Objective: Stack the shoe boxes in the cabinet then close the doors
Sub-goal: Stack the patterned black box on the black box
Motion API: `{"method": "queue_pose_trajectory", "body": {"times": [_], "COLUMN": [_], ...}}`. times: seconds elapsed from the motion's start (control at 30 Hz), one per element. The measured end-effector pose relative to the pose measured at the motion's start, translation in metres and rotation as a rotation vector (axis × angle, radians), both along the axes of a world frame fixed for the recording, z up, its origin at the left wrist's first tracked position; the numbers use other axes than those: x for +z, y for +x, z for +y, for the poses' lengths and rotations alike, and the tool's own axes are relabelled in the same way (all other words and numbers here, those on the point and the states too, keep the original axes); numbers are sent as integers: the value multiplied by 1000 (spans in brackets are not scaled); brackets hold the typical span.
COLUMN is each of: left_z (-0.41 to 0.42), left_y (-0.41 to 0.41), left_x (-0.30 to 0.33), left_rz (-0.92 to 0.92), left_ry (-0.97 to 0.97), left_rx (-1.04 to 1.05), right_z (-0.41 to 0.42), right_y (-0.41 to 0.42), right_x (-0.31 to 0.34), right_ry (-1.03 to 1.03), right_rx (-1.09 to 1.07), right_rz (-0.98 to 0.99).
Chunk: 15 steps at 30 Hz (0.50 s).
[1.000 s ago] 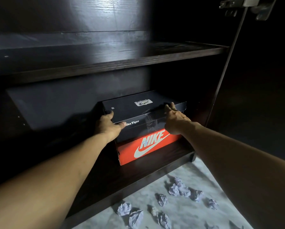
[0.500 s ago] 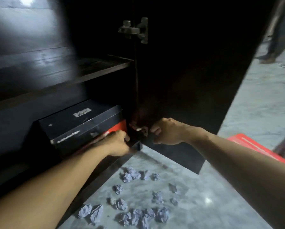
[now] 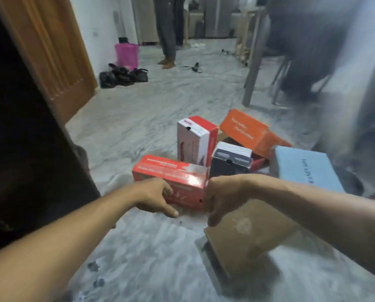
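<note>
Head view: cabinet door (image 3: 30, 149) stands dark at left. Left hand (image 3: 154, 198) and right hand (image 3: 222, 198) curl onto the ends of the red box (image 3: 173, 173) on the floor; next comes lifting it level toward the cabinet.

Dim indoor light, heavy motion blur throughout, glare on the red box (image 3: 195, 179).

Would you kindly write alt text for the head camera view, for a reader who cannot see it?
Two bare hands, left hand and right hand, reach to either end of a red shoe box lying on a marble floor. Behind it are a red-and-white box standing on end, a dark box, an orange box, a light blue box and a brown box.
</note>
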<state>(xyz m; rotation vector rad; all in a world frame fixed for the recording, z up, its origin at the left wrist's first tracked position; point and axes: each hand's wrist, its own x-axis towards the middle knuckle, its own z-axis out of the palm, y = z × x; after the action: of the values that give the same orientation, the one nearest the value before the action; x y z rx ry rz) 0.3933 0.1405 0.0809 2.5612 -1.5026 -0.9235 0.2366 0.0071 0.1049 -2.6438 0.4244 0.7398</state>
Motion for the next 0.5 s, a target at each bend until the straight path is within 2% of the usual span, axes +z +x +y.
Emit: {"method": "queue_pose_trajectory", "body": {"times": [0.3, 0.5], "left_z": [-167, -231], "left_y": [-160, -273], "left_x": [-13, -39], "left_rz": [137, 97], "left_ry": [-101, -220], "left_rx": [-429, -610], "right_z": [-97, -128], "right_y": [-196, -318], "right_x": [-8, -41], "right_ry": [-3, -56], "right_rx": [-522, -940], "right_rz": [4, -14]}}
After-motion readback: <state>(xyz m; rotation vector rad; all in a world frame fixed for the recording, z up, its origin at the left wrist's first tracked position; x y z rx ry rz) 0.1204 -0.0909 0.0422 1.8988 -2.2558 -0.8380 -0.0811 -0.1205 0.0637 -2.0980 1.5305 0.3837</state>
